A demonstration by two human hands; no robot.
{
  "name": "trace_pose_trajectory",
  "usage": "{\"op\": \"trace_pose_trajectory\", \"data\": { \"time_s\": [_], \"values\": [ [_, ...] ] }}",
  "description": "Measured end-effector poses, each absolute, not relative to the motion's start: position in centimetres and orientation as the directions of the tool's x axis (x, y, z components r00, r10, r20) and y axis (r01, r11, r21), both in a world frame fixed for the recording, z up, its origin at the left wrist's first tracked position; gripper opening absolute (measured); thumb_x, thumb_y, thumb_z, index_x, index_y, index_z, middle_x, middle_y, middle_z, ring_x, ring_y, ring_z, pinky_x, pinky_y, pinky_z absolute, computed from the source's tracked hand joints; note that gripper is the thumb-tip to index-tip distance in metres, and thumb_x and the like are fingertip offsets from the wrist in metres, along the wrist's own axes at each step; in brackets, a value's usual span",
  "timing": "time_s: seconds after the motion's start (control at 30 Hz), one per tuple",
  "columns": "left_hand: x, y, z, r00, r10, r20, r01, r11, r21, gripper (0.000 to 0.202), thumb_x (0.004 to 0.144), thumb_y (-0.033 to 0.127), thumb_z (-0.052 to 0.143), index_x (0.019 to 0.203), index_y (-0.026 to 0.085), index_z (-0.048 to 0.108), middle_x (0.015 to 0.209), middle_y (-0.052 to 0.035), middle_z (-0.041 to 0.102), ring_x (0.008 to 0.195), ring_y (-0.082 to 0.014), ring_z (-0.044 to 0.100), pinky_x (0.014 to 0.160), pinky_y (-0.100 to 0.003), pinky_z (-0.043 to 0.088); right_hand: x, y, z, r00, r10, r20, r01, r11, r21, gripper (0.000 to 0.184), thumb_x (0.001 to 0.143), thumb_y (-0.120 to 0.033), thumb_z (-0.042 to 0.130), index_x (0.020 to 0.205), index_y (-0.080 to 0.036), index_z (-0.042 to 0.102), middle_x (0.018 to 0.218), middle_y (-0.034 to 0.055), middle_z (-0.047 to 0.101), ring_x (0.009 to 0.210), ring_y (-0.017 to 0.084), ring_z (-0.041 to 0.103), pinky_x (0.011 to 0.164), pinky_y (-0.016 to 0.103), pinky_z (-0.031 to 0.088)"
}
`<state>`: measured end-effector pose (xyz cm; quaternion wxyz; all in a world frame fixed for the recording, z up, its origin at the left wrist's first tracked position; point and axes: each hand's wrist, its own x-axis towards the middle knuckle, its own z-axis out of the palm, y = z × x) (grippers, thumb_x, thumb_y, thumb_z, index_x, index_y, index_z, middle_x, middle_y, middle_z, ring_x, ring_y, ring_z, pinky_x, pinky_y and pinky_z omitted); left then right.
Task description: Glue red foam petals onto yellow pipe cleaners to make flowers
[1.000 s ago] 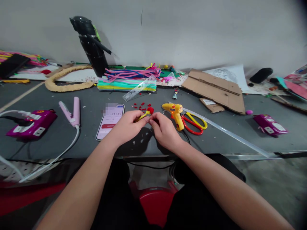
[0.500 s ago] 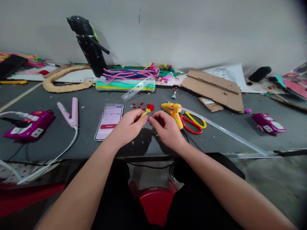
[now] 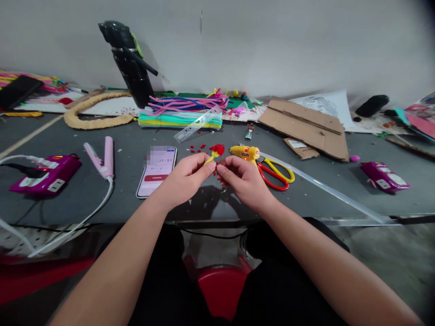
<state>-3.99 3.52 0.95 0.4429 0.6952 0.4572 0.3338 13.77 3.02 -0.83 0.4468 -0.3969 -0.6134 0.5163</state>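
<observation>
The red flower [image 3: 217, 150] on its yellow stem has been brought slightly farther and to the right over the desk [image 3: 125, 197] than it was a second ago, and its head now stands more freely beyond the fingertips. The stem is pinched in the left hand [image 3: 189, 175], its thumb and fingers drawn narrow, with the head tilted toward the far right. The right hand [image 3: 242, 181] has been shifted to the right as well, so that the grip of the yellow glue gun [image 3: 245, 152], seen earlier, is now covered. Its fingertips are brought together just beside the stem, and what looks like a small red piece [image 3: 215, 171] is held there, though its outline is too small to be told. Loose red scraps [image 3: 203, 146] are left lying just beyond the left hand, and the phone [image 3: 154, 175] timer on the left has been advanced to 01:51. From this, close fingertip work on the flower can be judged to be under way, with the glue gun and the scissors [image 3: 287, 174] on the right left unheld.
</observation>
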Motion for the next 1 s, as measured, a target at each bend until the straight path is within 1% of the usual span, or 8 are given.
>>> {"op": "trace_pose_trajectory", "data": {
  "time_s": [0.17,0.3,0.4,0.47,0.57,0.63,0.83,1.0],
  "values": [
    [-4.0,3.4,1.0,0.393,0.917,0.059,0.228,-0.159,0.961,0.03,0.093,0.039,0.054,0.073,0.019,0.044,0.068,0.0031,0.034,0.059,-0.0106,0.03,0.053,-0.026,0.025,13.9,2.8,-0.4,-0.346,0.937,0.048,-0.044,0.035,-0.998,0.029,0.085,-0.047,0.067,0.082,-0.019,0.058,0.071,-0.0017,0.06,0.06,0.01,0.052,0.059,0.025,0.046],
    [-3.8,3.4,0.8,0.376,0.925,0.048,0.202,-0.132,0.97,0.03,0.093,0.04,0.055,0.073,0.019,0.046,0.067,0.0034,0.032,0.059,-0.0105,0.029,0.052,-0.026,0.024,14.2,2.9,-0.4,-0.344,0.938,0.042,-0.059,0.023,-0.998,0.028,0.085,-0.045,0.067,0.083,-0.018,0.06,0.07,-0.0022,0.059,0.06,0.009,0.051,0.057,0.024,0.044],
    [-3.7,3.4,0.7,0.337,0.942,-0.005,0.227,-0.076,0.971,0.032,0.093,0.044,0.054,0.074,0.019,0.048,0.066,0.003,0.036,0.059,-0.011,0.032,0.052,-0.026,0.026,14.4,3.0,-0.6,-0.239,0.965,0.11,0.035,0.122,-0.992,0.024,0.086,-0.042,0.067,0.085,-0.019,0.062,0.071,-0.0011,0.061,0.061,0.011,0.053,0.058,0.025,0.045],
    [-3.8,3.6,0.6,0.32,0.947,-0.027,0.266,-0.062,0.962,0.031,0.094,0.046,0.051,0.077,0.019,0.05,0.067,0.0025,0.04,0.06,-0.0117,0.035,0.053,-0.026,0.028,14.6,3.1,-0.8,-0.153,0.966,0.211,0.141,0.232,-0.962,0.02,0.088,-0.039,0.065,0.085,-0.02,0.064,0.074,0.0001,0.063,0.064,0.012,0.055,0.061,0.027,0.046],
    [-4.1,3.9,0.5,0.304,0.953,0.014,0.38,-0.135,0.915,0.027,0.095,0.043,0.049,0.083,0.02,0.053,0.07,0.002,0.046,0.064,-0.0129,0.041,0.058,-0.027,0.032,15.1,3.1,-0.9,-0.115,0.922,0.37,0.302,0.387,-0.871,0.015,0.092,-0.033,0.06,0.088,-0.021,0.067,0.082,0.0026,0.067,0.072,0.015,0.059,0.068,0.03,0.048],
    [-4.3,4.1,0.2,0.305,0.95,0.067,0.469,-0.211,0.857,0.025,0.095,0.041,0.049,0.084,0.02,0.055,0.073,0.0015,0.05,0.067,-0.0139,0.044,0.061,-0.027,0.034,15.4,3.1,-0.9,-0.128,0.896,0.426,0.371,0.441,-0.817,0.015,0.093,-0.031,0.059,0.089,-0.022,0.069,0.087,0.0036,0.069,0.077,0.017,0.061,0.072,0.032,0.049],
    [-4.5,4.2,-0.6,0.315,0.945,0.086,0.661,-0.284,0.695,0.025,0.095,0.04,0.047,0.084,0.021,0.059,0.072,-0.0002,0.061,0.07,-0.0176,0.054,0.064,-0.029,0.035,15.9,3.5,-1.0,-0.167,0.872,0.459,0.43,0.484,-0.762,0.015,0.095,-0.03,0.057,0.09,-0.021,0.068,0.087,0.0035,0.068,0.078,0.017,0.06,0.071,0.032,0.046],
    [-4.5,3.9,-0.6,0.333,0.938,0.092,0.711,-0.314,0.629,0.025,0.094,0.04,0.048,0.092,0.023,0.065,0.079,-0.0027,0.068,0.072,-0.0198,0.059,0.065,-0.03,0.037,15.9,3.7,-1.1,-0.271,0.852,0.449,0.505,0.523,-0.687,0.018,0.097,-0.025,0.051,0.093,-0.021,0.069,0.087,0.0041,0.065,0.082,0.017,0.058,0.077,0.032,0.046]
  ]
}}
